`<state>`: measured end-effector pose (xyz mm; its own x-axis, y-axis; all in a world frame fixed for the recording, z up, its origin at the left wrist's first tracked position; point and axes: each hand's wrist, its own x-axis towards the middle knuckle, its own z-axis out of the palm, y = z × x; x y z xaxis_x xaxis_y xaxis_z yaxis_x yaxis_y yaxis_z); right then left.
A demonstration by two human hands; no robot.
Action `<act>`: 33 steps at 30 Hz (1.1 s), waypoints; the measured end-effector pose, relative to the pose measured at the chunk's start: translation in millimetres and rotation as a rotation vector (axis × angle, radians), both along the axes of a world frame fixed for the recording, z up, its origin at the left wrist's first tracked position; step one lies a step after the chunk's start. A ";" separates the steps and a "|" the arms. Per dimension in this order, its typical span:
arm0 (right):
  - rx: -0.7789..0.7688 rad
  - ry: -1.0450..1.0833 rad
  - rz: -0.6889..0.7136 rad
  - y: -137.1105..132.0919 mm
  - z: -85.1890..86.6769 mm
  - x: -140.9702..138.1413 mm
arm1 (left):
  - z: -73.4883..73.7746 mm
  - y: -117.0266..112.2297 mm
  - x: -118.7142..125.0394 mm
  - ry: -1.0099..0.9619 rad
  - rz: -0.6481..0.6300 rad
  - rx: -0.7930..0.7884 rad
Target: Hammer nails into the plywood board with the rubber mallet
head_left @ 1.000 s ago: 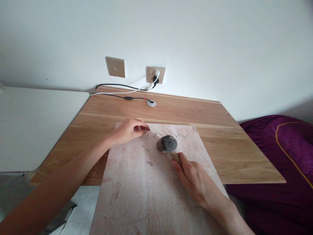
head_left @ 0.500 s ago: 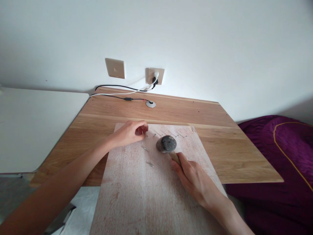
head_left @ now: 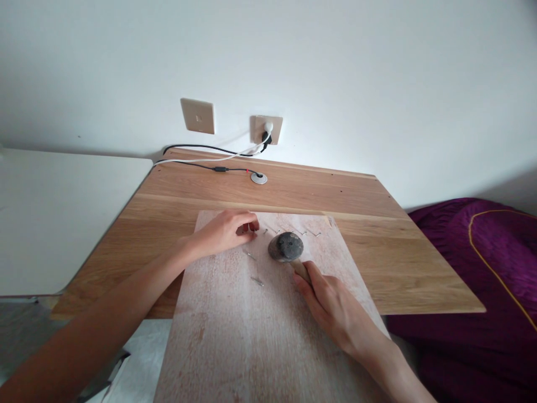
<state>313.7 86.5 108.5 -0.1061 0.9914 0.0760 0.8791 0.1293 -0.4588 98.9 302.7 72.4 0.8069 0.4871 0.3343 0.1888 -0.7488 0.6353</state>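
Note:
My right hand (head_left: 333, 305) is wrapped round the wooden handle of a rubber mallet (head_left: 286, 247). Its dark head is low over the pale board (head_left: 226, 336). At the board's far edge, my left hand (head_left: 235, 230) has curled fingers and thumb close together around what seems to be a small nail, mostly hidden by the fingertips. To the right of these fingers, several small metal nails (head_left: 318, 234) form a row, partly behind the mallet head. Two more thin metal pieces, a nearer one (head_left: 257, 281) and a farther one (head_left: 249, 254), lie on the board left of the mallet.
Beneath the board is a wooden desktop (head_left: 415, 268) with a round cable grommet (head_left: 259, 178). Black and white cables (head_left: 218, 158) run to a wall socket (head_left: 274, 130). A white table (head_left: 71, 218) adjoins at left; purple fabric (head_left: 444, 252) is at right.
My left hand has shifted slightly right, and its fingertips now cover the small nail that showed beside them. My right hand and the mallet look almost unmoved.

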 end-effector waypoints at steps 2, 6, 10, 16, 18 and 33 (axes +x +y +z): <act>0.002 0.002 0.010 -0.7 -1.0 0.4 | -1.8 -0.1 0.9 -0.011 0.012 -0.009; -0.003 0.000 0.013 -2.9 -6.7 5.5 | -3.4 -1.4 1.6 -0.038 0.042 -0.031; -0.071 0.037 0.019 -1.5 -8.8 13.8 | -4.9 -1.9 1.7 -0.072 0.052 -0.128; -0.166 0.178 -0.070 23.7 22.5 2.6 | -6.5 0.1 1.0 -0.076 0.021 -0.217; -0.159 0.193 -0.067 35.4 31.9 -4.2 | -5.7 0.4 0.8 -0.070 0.013 -0.221; -0.178 0.102 -0.011 62.4 25.9 -17.1 | -11.7 3.2 2.2 -0.119 0.047 -0.224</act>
<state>296.6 148.9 134.4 -0.0956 0.9913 -0.0906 0.8278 0.0286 -0.5604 101.1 305.9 60.7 0.7426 0.5959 0.3055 0.1341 -0.5793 0.8040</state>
